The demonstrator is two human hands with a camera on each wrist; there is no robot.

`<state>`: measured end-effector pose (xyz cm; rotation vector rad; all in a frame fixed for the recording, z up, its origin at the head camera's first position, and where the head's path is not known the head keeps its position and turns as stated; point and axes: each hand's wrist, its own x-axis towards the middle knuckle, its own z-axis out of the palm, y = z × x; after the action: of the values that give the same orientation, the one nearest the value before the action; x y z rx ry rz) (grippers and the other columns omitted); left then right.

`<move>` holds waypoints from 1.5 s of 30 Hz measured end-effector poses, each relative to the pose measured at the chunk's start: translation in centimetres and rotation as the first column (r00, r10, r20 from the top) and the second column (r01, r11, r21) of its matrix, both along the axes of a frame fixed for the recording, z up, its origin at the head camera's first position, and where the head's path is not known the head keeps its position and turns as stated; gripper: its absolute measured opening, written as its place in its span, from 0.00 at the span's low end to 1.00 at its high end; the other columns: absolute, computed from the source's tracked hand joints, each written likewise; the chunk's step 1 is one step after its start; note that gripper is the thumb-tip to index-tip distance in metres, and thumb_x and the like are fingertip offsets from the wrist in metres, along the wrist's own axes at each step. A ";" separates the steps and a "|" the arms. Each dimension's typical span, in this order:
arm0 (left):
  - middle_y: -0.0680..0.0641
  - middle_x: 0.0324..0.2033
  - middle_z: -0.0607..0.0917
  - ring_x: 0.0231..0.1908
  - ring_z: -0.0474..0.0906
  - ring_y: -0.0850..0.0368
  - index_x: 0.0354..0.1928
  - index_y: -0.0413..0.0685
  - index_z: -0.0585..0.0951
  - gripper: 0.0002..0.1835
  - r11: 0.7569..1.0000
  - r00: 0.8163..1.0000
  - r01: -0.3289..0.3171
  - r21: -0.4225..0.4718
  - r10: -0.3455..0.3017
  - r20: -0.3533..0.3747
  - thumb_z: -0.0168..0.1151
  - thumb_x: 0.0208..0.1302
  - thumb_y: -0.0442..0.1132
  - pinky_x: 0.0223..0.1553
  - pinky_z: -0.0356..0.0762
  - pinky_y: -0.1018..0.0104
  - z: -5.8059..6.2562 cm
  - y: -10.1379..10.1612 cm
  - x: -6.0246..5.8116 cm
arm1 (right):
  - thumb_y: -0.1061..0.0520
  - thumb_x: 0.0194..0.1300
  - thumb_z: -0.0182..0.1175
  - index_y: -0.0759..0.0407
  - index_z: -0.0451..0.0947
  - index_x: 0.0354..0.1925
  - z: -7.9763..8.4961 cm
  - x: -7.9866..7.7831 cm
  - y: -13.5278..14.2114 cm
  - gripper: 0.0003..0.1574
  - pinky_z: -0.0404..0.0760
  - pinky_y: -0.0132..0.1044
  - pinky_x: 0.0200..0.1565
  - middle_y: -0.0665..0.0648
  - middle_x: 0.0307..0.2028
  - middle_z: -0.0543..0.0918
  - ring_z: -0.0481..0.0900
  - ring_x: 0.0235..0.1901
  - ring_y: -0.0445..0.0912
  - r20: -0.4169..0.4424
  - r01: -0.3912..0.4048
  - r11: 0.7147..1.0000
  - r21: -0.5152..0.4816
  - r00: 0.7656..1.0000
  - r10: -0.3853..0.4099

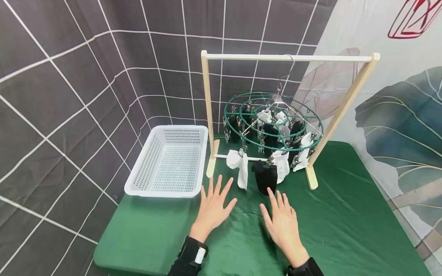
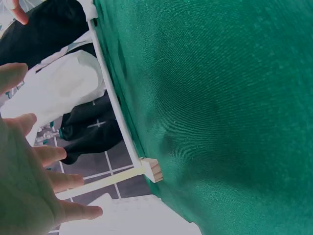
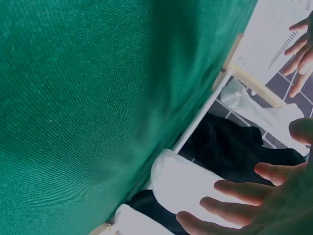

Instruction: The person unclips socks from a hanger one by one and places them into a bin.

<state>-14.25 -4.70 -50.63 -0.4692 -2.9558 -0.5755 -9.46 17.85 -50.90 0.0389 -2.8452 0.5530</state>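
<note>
Both hands are held out over the green tablecloth with fingers spread, and neither grips anything. My left hand (image 1: 211, 211) is in front of the rack's left foot, close to the basket's right corner. A white sock (image 1: 241, 166) hangs just beyond its fingers. My right hand (image 1: 284, 226) reaches toward a black sock (image 1: 264, 178), its index fingertip at the sock's lower end in the head view. Both socks hang by metal clips from a round green drying hanger (image 1: 272, 148). More black and white socks are clipped around its rings, partly hidden behind one another.
A wooden rack (image 1: 248, 57) carries the hanger by its hook on the top bar. To its left stands a white perforated basket (image 1: 176, 165) with nothing inside. Green cloth (image 1: 359, 226) covers the table. A dark gridded curtain (image 1: 165, 53) hangs close behind.
</note>
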 end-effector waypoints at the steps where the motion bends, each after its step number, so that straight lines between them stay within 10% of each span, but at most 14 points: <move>1: 0.46 0.73 0.51 0.72 0.40 0.41 0.74 0.72 0.45 0.33 1.000 1.000 -0.004 0.013 0.004 -0.006 0.39 0.70 0.63 0.65 0.42 0.34 0.1 0.0 -0.1 | 0.36 0.71 0.43 0.49 0.57 0.71 0.0 -0.1 0.0 0.37 0.63 0.64 0.56 0.67 0.65 0.65 0.57 0.67 0.62 -0.018 -0.001 1.000 -0.013 1.000 0.000; 5: 0.45 0.69 0.63 0.70 0.53 0.43 0.73 0.62 0.56 0.29 0.984 0.999 -0.029 0.175 0.035 -0.033 0.39 0.73 0.57 0.65 0.52 0.39 0.3 0.2 -0.7 | 0.43 0.71 0.50 0.55 0.69 0.63 0.2 -0.3 0.1 0.29 0.75 0.58 0.43 0.65 0.55 0.77 0.76 0.52 0.60 -0.127 0.002 0.998 -0.058 0.992 -0.009; 8: 0.47 0.67 0.67 0.68 0.59 0.46 0.72 0.58 0.59 0.28 0.920 0.998 -0.063 0.387 0.066 0.005 0.45 0.73 0.53 0.64 0.59 0.44 0.8 0.6 -1.5 | 0.48 0.69 0.54 0.57 0.77 0.55 0.4 -0.4 0.1 0.21 0.78 0.54 0.28 0.62 0.46 0.83 0.83 0.35 0.59 -0.210 0.005 0.998 -0.066 0.978 -0.018; 14: 0.43 0.69 0.62 0.69 0.56 0.45 0.74 0.56 0.49 0.38 0.642 0.991 -0.115 0.758 0.019 0.133 0.55 0.68 0.50 0.64 0.57 0.43 1.9 1.9 -4.6 | 0.54 0.67 0.57 0.59 0.80 0.47 0.9 -0.8 0.2 0.14 0.76 0.53 0.23 0.60 0.40 0.85 0.82 0.28 0.59 -0.286 -0.013 0.998 -0.059 0.958 -0.004; 22: 0.37 0.70 0.58 0.70 0.52 0.46 0.74 0.47 0.47 0.42 0.304 0.949 -0.167 0.938 -0.209 0.236 0.60 0.65 0.40 0.68 0.52 0.49 3.0 3.3 -8.8 | 0.54 0.67 0.56 0.58 0.80 0.46 1.5 -1.3 0.3 0.13 0.76 0.52 0.24 0.59 0.40 0.85 0.83 0.28 0.57 -0.286 -0.022 0.997 -0.068 0.958 0.002; 26: 0.38 0.56 0.76 0.54 0.74 0.53 0.66 0.37 0.64 0.31 0.274 0.947 -0.177 0.945 -0.216 0.240 0.62 0.63 0.35 0.57 0.69 0.61 4.5 3.6 -8.2 | 0.54 0.68 0.56 0.58 0.81 0.45 1.5 -1.4 0.3 0.12 0.76 0.52 0.24 0.58 0.38 0.86 0.82 0.27 0.57 -0.278 -0.023 0.997 -0.068 0.961 0.003; 30: 0.43 0.43 0.83 0.39 0.78 0.62 0.51 0.33 0.77 0.18 0.301 0.947 -0.205 0.931 -0.178 0.266 0.63 0.63 0.38 0.45 0.77 0.63 4.9 3.6 -7.3 | 0.54 0.68 0.56 0.56 0.80 0.42 1.8 -1.4 0.3 0.10 0.76 0.51 0.24 0.56 0.35 0.85 0.82 0.26 0.54 -0.290 -0.040 0.997 -0.073 0.957 0.018; 38: 0.47 0.40 0.82 0.39 0.78 0.61 0.52 0.34 0.76 0.16 0.294 0.956 -0.167 0.941 -0.186 0.227 0.56 0.68 0.38 0.48 0.75 0.61 4.5 3.3 -6.7 | 0.55 0.68 0.56 0.53 0.79 0.37 4.9 -3.0 -1.3 0.06 0.75 0.39 0.25 0.47 0.25 0.80 0.77 0.22 0.40 -0.367 -0.189 0.971 -0.144 0.922 0.125; 45: 0.53 0.31 0.79 0.28 0.77 0.61 0.52 0.34 0.75 0.16 0.314 0.961 -0.138 0.939 -0.186 0.204 0.55 0.69 0.39 0.32 0.77 0.68 4.2 3.4 -6.7 | 0.48 0.71 0.52 0.55 0.77 0.44 8.4 -6.6 -3.7 0.15 0.73 0.35 0.26 0.50 0.31 0.79 0.73 0.24 0.38 -0.304 -0.301 0.932 -0.204 0.924 0.231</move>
<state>-20.91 -1.30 -46.44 -0.2650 -2.1101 -2.3385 -16.04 14.12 -42.51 0.4331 -2.4929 0.8816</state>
